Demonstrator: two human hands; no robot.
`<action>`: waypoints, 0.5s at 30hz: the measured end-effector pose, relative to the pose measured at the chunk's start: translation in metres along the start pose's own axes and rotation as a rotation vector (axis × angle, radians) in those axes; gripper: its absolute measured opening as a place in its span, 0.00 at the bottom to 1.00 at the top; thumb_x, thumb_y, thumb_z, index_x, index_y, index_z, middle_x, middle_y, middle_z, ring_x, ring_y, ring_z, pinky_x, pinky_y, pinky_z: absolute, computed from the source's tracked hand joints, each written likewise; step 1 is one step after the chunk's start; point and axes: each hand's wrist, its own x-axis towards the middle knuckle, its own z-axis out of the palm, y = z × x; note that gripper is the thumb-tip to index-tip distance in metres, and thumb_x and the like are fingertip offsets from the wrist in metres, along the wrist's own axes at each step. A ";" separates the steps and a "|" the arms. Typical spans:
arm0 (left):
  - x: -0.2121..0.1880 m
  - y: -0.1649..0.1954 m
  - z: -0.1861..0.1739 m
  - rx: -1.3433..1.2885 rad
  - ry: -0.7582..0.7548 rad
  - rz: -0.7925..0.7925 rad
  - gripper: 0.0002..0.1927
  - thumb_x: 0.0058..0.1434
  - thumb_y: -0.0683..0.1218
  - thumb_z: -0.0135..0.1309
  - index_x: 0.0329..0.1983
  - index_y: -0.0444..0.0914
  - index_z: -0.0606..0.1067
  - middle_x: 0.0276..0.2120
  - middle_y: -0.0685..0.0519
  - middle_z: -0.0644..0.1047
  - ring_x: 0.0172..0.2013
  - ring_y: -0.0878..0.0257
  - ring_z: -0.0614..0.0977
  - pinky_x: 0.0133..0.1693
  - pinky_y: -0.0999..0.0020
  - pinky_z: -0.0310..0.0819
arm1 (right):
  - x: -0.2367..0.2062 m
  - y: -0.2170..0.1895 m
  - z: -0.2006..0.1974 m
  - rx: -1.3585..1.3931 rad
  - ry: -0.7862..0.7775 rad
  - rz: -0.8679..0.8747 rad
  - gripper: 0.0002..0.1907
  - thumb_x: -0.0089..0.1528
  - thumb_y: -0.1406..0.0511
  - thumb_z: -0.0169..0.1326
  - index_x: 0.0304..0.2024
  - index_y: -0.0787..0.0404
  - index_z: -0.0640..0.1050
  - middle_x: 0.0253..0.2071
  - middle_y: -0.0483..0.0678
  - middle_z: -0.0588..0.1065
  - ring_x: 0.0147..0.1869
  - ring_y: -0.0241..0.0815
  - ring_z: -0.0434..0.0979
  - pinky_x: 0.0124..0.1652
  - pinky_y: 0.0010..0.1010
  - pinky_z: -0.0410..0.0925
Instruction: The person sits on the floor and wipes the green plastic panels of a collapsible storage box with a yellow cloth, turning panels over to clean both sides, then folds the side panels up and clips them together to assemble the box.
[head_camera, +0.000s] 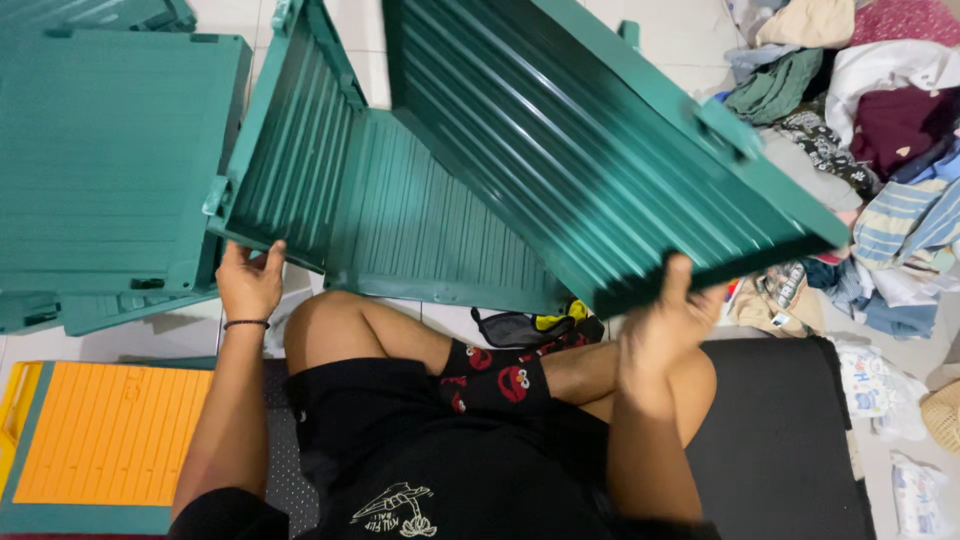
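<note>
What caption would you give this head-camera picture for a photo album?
Seated on a black mat, a person's left hand and right hand unfold a green ribbed crate beside piled clothes.

Green folding crate (480, 190) fills the middle, its ribbed panels splayed open; passage only through the hollow between them. Second green crate (100, 170) blocks the left. Clothes pile (880, 150) crowds the right. Orange panel (105, 430) lies on the floor at lower left. Bare tile (680, 35) shows beyond the crate.

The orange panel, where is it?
In the head view, the orange panel lies flat on the floor at the lower left, beside the person's left arm and just below the folded green crate.
</note>
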 end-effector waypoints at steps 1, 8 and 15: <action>-0.002 0.003 0.003 -0.015 -0.019 -0.052 0.24 0.68 0.40 0.61 0.66 0.34 0.71 0.56 0.45 0.80 0.52 0.58 0.83 0.53 0.57 0.79 | 0.001 0.010 0.010 0.031 -0.002 0.021 0.16 0.67 0.68 0.62 0.55 0.64 0.74 0.52 0.48 0.77 0.53 0.38 0.77 0.58 0.31 0.71; -0.013 0.083 0.024 0.088 0.213 0.347 0.45 0.69 0.38 0.66 0.79 0.33 0.50 0.77 0.40 0.58 0.78 0.48 0.61 0.78 0.53 0.53 | 0.056 0.072 0.060 -0.132 -0.081 -0.026 0.13 0.70 0.65 0.61 0.50 0.68 0.77 0.45 0.46 0.76 0.48 0.36 0.74 0.53 0.28 0.68; 0.135 0.167 0.023 -0.046 -0.067 0.591 0.33 0.74 0.36 0.59 0.75 0.34 0.55 0.70 0.42 0.67 0.69 0.52 0.71 0.72 0.57 0.63 | 0.155 0.104 0.083 0.048 -0.337 0.082 0.15 0.71 0.63 0.60 0.53 0.68 0.76 0.48 0.47 0.77 0.51 0.38 0.75 0.56 0.33 0.70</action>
